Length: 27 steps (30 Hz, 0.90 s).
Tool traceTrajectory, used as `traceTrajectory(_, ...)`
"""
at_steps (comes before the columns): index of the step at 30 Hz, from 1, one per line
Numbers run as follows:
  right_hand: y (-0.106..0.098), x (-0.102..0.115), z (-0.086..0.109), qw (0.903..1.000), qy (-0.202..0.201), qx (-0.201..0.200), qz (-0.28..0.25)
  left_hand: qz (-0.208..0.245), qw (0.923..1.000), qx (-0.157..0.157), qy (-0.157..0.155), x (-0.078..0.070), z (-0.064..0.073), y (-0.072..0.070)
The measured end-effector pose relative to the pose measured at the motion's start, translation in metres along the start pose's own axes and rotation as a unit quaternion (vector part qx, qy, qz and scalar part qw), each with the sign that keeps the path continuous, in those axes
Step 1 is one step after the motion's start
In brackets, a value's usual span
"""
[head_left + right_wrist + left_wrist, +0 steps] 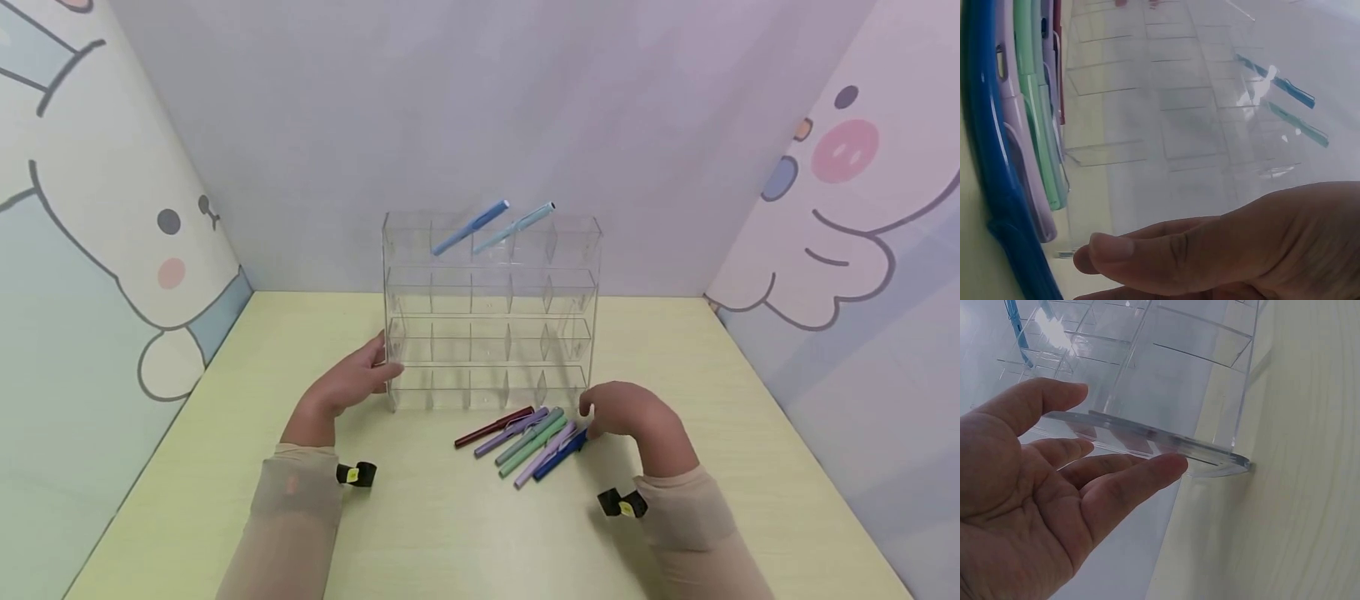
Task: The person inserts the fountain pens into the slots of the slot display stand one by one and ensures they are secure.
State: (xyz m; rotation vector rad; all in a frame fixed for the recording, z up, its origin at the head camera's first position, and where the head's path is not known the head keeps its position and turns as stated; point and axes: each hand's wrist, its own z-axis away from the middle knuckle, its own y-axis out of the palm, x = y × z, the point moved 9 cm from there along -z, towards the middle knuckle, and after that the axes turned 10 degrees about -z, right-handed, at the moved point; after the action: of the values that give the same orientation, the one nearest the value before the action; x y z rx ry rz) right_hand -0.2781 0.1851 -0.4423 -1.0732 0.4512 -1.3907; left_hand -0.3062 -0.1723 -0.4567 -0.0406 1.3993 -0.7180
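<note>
A clear acrylic pen rack (490,329) with tiered compartments stands upright on the table. My left hand (352,383) is at its left side, thumb by the front edge and loosely bent fingers against the outer side panel (1147,439). Before the rack lies a slanted row of pens, with a dark blue pen (559,455) at its right end. My right hand (630,417) hovers by that pen's upper end, fingertips right beside it. In the right wrist view, the thumb lies near the index finger, with the blue pen (991,150) passing to their left.
A blue pen (471,227) and a light blue pen (514,227) lean in the rack's top tier. Beside the dark blue pen lie lilac (546,455), green (533,447), grey-green, purple and dark red (493,427) pens. Cartoon-printed panels (847,167) enclose the table.
</note>
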Motion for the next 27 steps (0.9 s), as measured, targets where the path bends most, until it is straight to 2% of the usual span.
traceTrajectory(7,0.016,0.007,-0.012,0.9985,-0.013,0.003,0.054,-0.002,1.0,0.003,-0.005,0.001,-0.001,0.0)
traceTrajectory(16,0.022,0.007,-0.019,0.9972,-0.026,-0.003,0.069,-0.004,1.0,0.001,-0.006,0.002,-0.001,0.0)
traceTrajectory(22,0.02,0.0,-0.016,0.9985,-0.03,0.006,0.045,0.001,1.0,0.002,-0.001,0.001,-0.002,0.002)
traceTrajectory(27,0.01,-0.003,-0.006,0.9995,-0.024,0.015,-0.011,-0.001,1.0,0.0,0.004,0.0,-0.002,0.001)
